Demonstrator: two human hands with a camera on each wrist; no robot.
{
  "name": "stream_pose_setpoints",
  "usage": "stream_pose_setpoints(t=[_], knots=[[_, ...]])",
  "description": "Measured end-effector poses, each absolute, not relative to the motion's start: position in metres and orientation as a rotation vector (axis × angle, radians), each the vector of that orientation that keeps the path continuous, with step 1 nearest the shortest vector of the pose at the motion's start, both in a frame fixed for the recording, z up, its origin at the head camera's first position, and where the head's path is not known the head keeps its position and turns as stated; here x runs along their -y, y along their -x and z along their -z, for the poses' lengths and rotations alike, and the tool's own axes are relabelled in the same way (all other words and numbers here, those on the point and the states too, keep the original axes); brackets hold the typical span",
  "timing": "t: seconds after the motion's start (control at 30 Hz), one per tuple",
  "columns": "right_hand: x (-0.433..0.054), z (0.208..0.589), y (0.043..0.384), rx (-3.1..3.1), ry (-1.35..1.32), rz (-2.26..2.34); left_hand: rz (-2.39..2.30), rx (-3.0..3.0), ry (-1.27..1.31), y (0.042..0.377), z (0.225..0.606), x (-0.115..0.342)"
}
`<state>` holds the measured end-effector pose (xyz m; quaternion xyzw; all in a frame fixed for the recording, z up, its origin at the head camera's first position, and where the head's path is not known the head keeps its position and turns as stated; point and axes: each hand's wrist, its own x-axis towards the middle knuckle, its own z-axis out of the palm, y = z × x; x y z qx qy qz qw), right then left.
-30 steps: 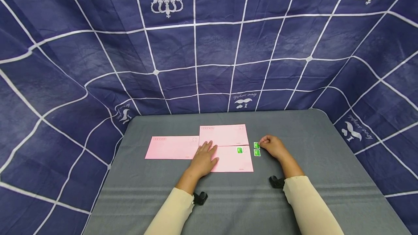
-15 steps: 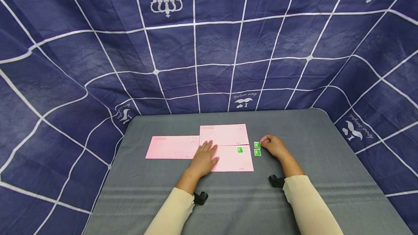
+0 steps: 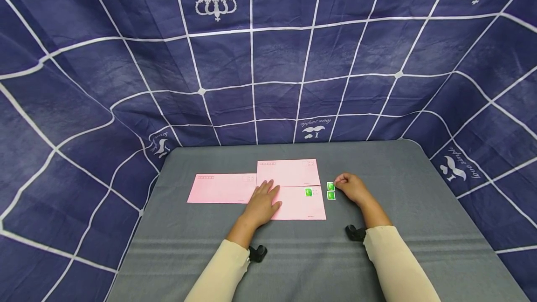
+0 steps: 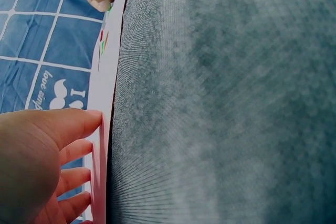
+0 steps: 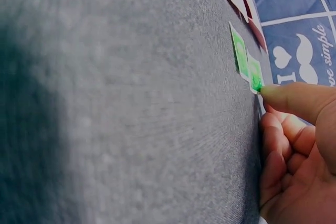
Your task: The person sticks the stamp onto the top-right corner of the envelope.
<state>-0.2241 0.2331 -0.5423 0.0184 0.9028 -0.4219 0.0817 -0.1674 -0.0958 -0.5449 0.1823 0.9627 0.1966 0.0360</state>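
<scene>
My left hand [image 3: 261, 206] lies flat with spread fingers on a pink envelope [image 3: 298, 211], which has a green stamp [image 3: 308, 192] at its upper right. The left wrist view shows the fingertips [image 4: 94, 121] pressing that envelope. To the right, two loose green stamps lie one above the other on the grey table. My right hand [image 3: 351, 186] pinches the edge of the upper stamp [image 5: 255, 74] between thumb and index finger, the other fingers curled. The lower stamp [image 5: 239, 53] lies right beside it.
A second pink envelope [image 3: 285, 174] lies just behind the stamped one, and a third [image 3: 222, 190] to its left, partly under the left hand. The grey cloth-covered table [image 3: 302, 260] ends at a blue curtain [image 3: 272, 101] with white lines around it.
</scene>
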Motion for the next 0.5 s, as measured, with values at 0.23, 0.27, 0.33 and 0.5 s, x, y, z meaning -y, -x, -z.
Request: stream_pose_setpoints(t=[0.23,0.27,0.33,0.5], knots=[[-0.2332,0.5435,0.2236,-2.714,-0.061,1.251,-0.623,-2.949,-0.563,0.1665,0.5422,0.0952],[-0.2333,0.5439,0.2236,-2.714,-0.063,1.252,-0.625,-2.946,-0.562,0.1662,0.5415,0.0952],[-0.2335,0.5446,0.2234,-2.715,-0.070,1.256,-0.630,-2.945,-0.563,0.1662,0.5408,0.0950],[-0.2332,0.5460,0.2225,-2.697,-0.087,1.288,-0.650,-2.946,-0.571,0.1665,0.5413,0.0949]])
